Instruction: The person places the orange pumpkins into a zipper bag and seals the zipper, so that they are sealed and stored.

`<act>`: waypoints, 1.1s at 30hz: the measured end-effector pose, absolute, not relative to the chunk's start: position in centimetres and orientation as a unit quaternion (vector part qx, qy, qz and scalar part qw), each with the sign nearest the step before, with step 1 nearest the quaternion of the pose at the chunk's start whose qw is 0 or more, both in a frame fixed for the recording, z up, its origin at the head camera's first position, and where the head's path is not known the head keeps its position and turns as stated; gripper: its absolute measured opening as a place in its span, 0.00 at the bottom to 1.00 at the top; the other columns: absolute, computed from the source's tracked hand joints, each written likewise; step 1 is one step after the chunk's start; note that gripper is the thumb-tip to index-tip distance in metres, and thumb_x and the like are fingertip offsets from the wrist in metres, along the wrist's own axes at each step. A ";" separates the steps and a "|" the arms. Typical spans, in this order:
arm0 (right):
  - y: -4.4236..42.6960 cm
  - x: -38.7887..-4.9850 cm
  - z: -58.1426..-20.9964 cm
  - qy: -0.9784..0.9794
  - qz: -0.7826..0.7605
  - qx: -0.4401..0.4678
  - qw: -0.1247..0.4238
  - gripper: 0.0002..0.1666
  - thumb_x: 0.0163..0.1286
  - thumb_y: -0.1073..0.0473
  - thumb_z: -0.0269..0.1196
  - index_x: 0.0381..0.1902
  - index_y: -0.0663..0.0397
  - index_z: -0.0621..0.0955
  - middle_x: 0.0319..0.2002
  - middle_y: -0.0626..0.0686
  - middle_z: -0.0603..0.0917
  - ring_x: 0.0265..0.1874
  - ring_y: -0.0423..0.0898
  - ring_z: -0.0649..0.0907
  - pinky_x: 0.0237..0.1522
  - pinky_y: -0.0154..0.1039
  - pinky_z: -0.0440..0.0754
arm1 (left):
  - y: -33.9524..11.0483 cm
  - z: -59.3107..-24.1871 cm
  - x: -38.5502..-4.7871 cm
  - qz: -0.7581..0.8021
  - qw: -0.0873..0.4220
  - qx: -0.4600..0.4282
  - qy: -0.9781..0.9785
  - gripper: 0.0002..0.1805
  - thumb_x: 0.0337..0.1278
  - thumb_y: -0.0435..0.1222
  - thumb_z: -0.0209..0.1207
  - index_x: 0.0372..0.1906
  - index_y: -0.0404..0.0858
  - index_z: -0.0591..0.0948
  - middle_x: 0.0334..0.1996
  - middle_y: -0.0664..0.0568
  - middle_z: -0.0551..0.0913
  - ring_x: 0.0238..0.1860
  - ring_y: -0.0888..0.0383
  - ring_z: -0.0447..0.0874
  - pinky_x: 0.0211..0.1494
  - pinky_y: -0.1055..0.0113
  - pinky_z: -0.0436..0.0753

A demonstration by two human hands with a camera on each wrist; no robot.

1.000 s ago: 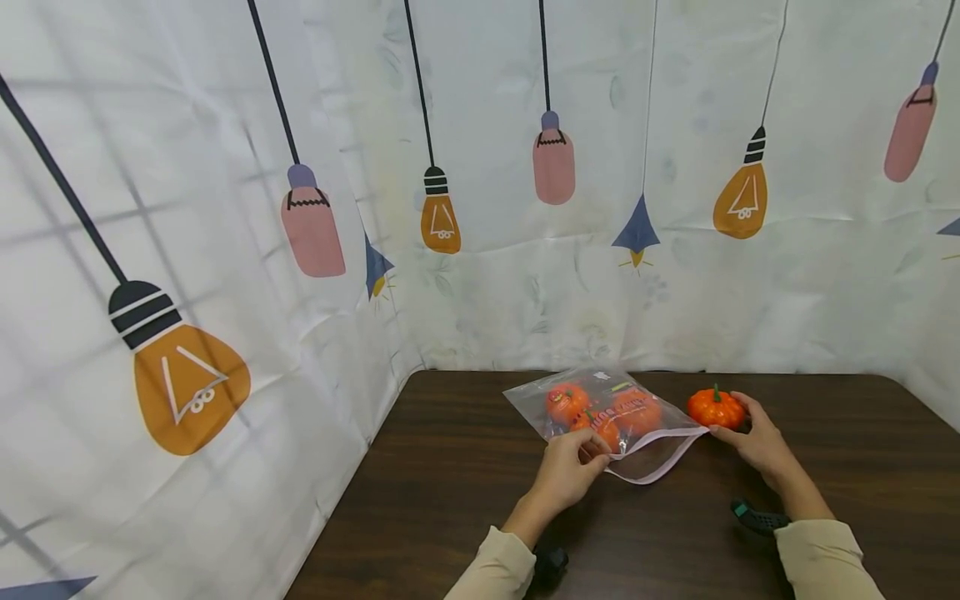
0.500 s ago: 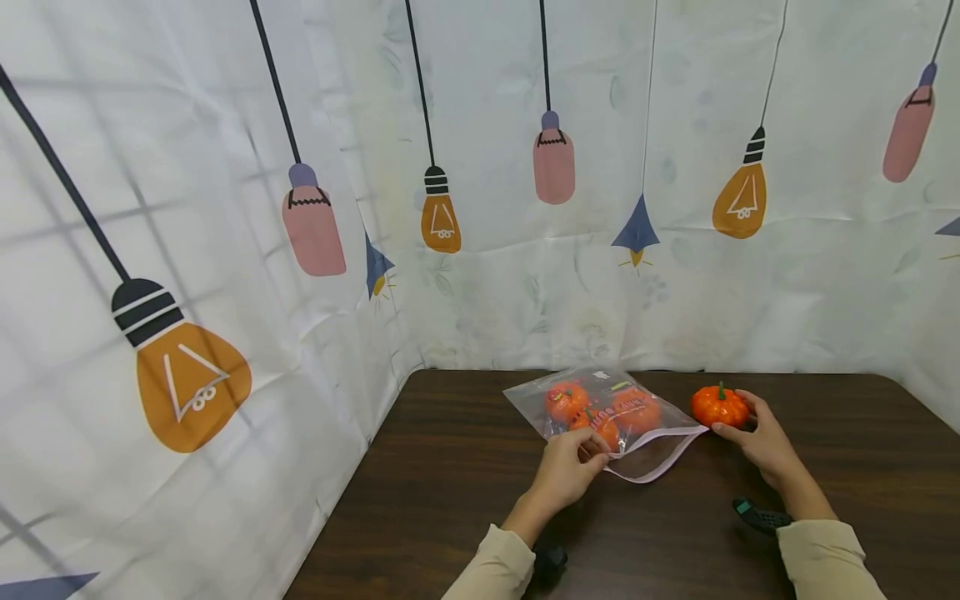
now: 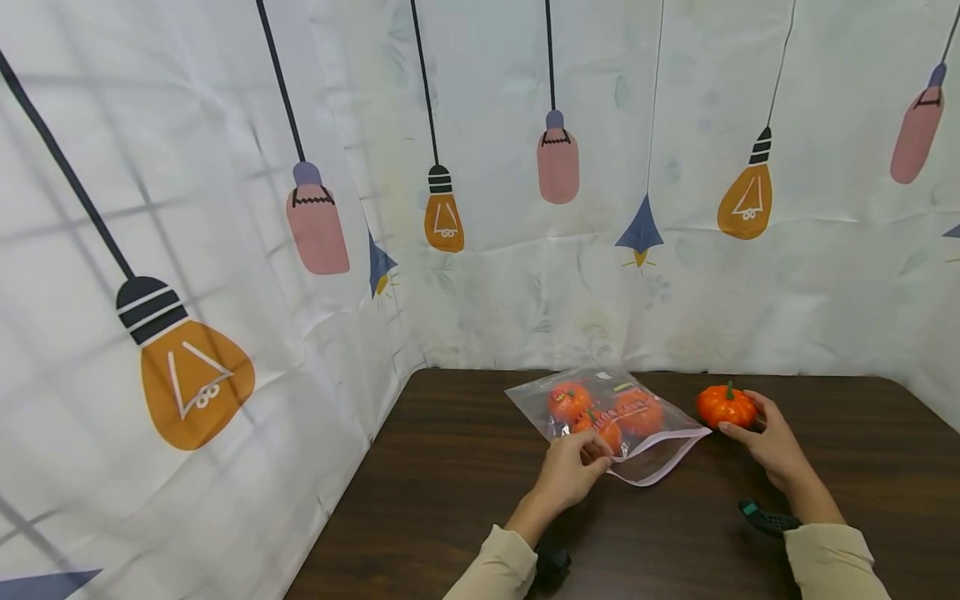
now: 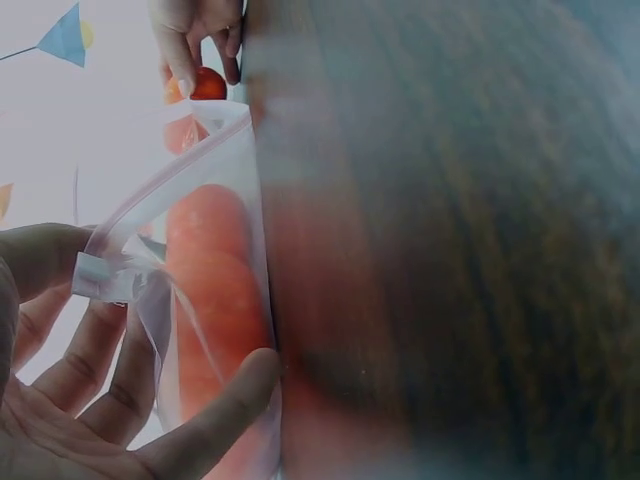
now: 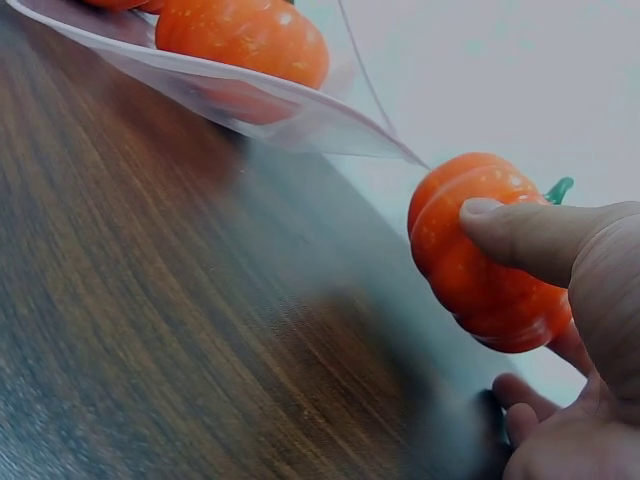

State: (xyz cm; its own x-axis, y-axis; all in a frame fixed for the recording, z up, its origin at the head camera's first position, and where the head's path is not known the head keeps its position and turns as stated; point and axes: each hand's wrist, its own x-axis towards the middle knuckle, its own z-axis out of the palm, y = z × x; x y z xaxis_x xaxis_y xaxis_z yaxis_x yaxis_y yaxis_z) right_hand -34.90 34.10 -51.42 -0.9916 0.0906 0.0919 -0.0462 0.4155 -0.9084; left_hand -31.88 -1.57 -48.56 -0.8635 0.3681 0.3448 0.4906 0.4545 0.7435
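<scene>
We see the right hand [image 3: 772,446] a touch further right than a second ago, and the pumpkin [image 3: 727,407] it holds has shifted along with it; the bag [image 3: 534,395] has hardly moved, so in the head view a slim gap now parts the right thumb from the bag's corner, where the two met earlier; from the right wrist that corner ends right at the pumpkin's edge, and whether they touch we cannot tell. The right hand grips the pumpkin, thumb on one side and fingers round the other; whether its underside rests on the table [image 3: 420,500] we cannot tell either.

The left hand [image 3: 567,472] keeps its place and its grip on the bag, thumb and fingers on either side of the mouth's edge; the mouth gapes toward the near right, and the bag lies on the table with three other pumpkins [image 3: 568,402] showing through its clear side.

For the work in hand, we judge the change to be small; it leaves the gripped pumpkin wholly outside the bag, just beside the corner of the mouth; the left hand's hold seems enough to keep the bag steady and its lips apart.
</scene>
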 end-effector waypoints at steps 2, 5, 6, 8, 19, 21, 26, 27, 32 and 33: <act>34.2 -34.7 -51.3 -0.838 0.541 -0.015 0.068 0.56 0.76 0.49 0.62 0.80 0.66 0.40 0.77 0.79 0.43 0.70 0.78 0.55 0.52 0.41 0.78 | -1.5 -48.6 -31.9 -0.456 0.066 -0.253 -0.851 0.02 0.62 0.34 0.68 0.34 0.45 0.86 0.29 0.57 0.86 0.27 0.74 0.74 0.38 0.77 0.75; 34.5 -34.5 -51.2 -0.832 0.550 -0.012 0.074 0.55 0.76 0.51 0.62 0.80 0.67 0.40 0.77 0.80 0.42 0.69 0.79 0.55 0.42 0.25 0.73 | -1.4 -48.8 -31.8 -0.452 0.063 -0.255 -0.852 0.03 0.62 0.34 0.68 0.34 0.46 0.86 0.29 0.58 0.86 0.27 0.75 0.73 0.38 0.77 0.74; 34.6 -34.4 -51.1 -0.830 0.552 -0.012 0.076 0.55 0.76 0.51 0.62 0.80 0.67 0.40 0.76 0.80 0.43 0.69 0.79 0.56 0.39 0.21 0.71 | -1.4 -48.8 -31.8 -0.452 0.063 -0.254 -0.853 0.03 0.62 0.34 0.68 0.34 0.46 0.86 0.28 0.58 0.86 0.27 0.75 0.73 0.38 0.77 0.75; 34.7 -34.3 -51.0 -0.827 0.557 -0.011 0.076 0.55 0.76 0.51 0.62 0.80 0.66 0.40 0.76 0.80 0.43 0.68 0.79 0.56 0.37 0.19 0.69 | -1.3 -48.9 -31.8 -0.450 0.063 -0.253 -0.854 0.04 0.62 0.34 0.68 0.33 0.47 0.86 0.28 0.59 0.85 0.27 0.75 0.73 0.40 0.75 0.75; 34.6 -33.7 -49.8 -0.830 0.553 0.006 0.071 0.53 0.76 0.49 0.62 0.81 0.64 0.44 0.76 0.79 0.45 0.66 0.79 0.60 0.38 0.19 0.72 | -1.3 -48.8 -31.8 -0.467 0.064 -0.253 -0.845 0.03 0.61 0.33 0.68 0.33 0.44 0.86 0.28 0.57 0.84 0.26 0.74 0.73 0.34 0.78 0.75; 34.5 -33.6 -49.5 -0.834 0.546 0.007 0.075 0.52 0.76 0.49 0.62 0.81 0.64 0.45 0.75 0.79 0.48 0.64 0.76 0.64 0.38 0.21 0.75 | -1.3 -48.8 -31.8 -0.471 0.065 -0.250 -0.844 0.03 0.61 0.33 0.68 0.33 0.44 0.86 0.28 0.56 0.84 0.26 0.73 0.73 0.34 0.78 0.75; 34.4 -33.4 -48.0 -0.850 0.520 0.015 0.089 0.51 0.75 0.47 0.63 0.81 0.61 0.49 0.72 0.73 0.55 0.53 0.51 0.75 0.39 0.26 0.80 | -1.3 -48.6 -31.8 -0.476 0.070 -0.244 -0.842 0.03 0.61 0.33 0.68 0.33 0.44 0.86 0.27 0.56 0.84 0.26 0.73 0.73 0.33 0.78 0.75; 34.4 -33.2 -47.6 -0.852 0.516 0.021 0.091 0.50 0.75 0.47 0.63 0.81 0.60 0.50 0.72 0.72 0.56 0.51 0.44 0.75 0.39 0.26 0.80 | -1.3 -48.6 -31.8 -0.475 0.072 -0.244 -0.843 0.03 0.61 0.32 0.68 0.33 0.44 0.86 0.27 0.56 0.85 0.26 0.74 0.73 0.33 0.78 0.75; 33.9 -32.5 -45.9 -0.861 0.496 0.039 0.106 0.49 0.75 0.48 0.63 0.81 0.57 0.53 0.69 0.68 0.59 0.43 0.23 0.72 0.39 0.26 0.80 | -1.4 -48.6 -31.8 -0.470 0.076 -0.245 -0.845 0.03 0.61 0.33 0.68 0.33 0.44 0.86 0.27 0.57 0.85 0.26 0.75 0.73 0.34 0.79 0.75; 33.8 -32.3 -45.7 -0.864 0.491 0.040 0.108 0.49 0.74 0.48 0.64 0.81 0.56 0.53 0.68 0.68 0.60 0.42 0.22 0.72 0.38 0.26 0.80 | -1.4 -48.6 -31.8 -0.469 0.076 -0.245 -0.845 0.03 0.61 0.33 0.68 0.33 0.44 0.86 0.27 0.57 0.85 0.26 0.75 0.73 0.34 0.79 0.75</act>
